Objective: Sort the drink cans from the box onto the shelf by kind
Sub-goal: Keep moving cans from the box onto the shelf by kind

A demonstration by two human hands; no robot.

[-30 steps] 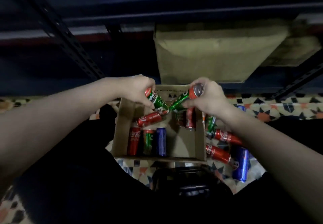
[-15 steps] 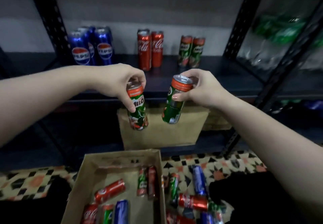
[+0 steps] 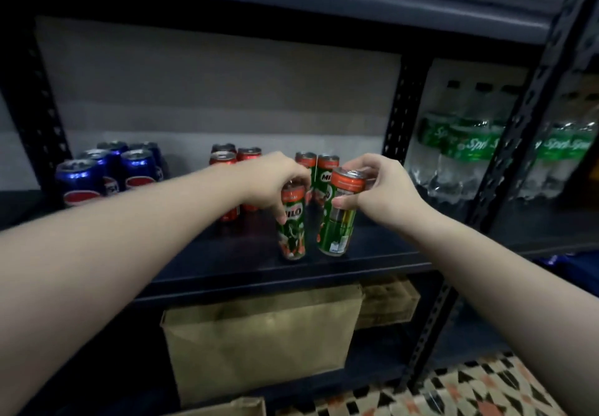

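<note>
The person's left hand [image 3: 275, 185] grips one green Milo can [image 3: 291, 224] from above, with the fingers wrapped round its red top. The right hand [image 3: 379, 188] grips a second Milo can [image 3: 338, 217] near its top, thumb in front and fingers behind. Both cans are upright and sit side by side near the front edge of the dark shelf [image 3: 227, 263]. Their bottoms are right at the shelf board, but it is hard to tell if they touch it. Just behind them stand two more Milo cans [image 3: 319, 169], close together. To the left of those are red cola cans [image 3: 231, 156], partly hidden by the left arm. Further left is a bunch of blue Pepsi cans [image 3: 107, 172], so each kind has its own spot on the shelf. Past the black post on the right stand clear bottles with green labels [image 3: 460, 156]. Under the shelf sits a brown cardboard box [image 3: 259, 341]. A patterned floor [image 3: 470, 389] shows at the bottom right.
</note>
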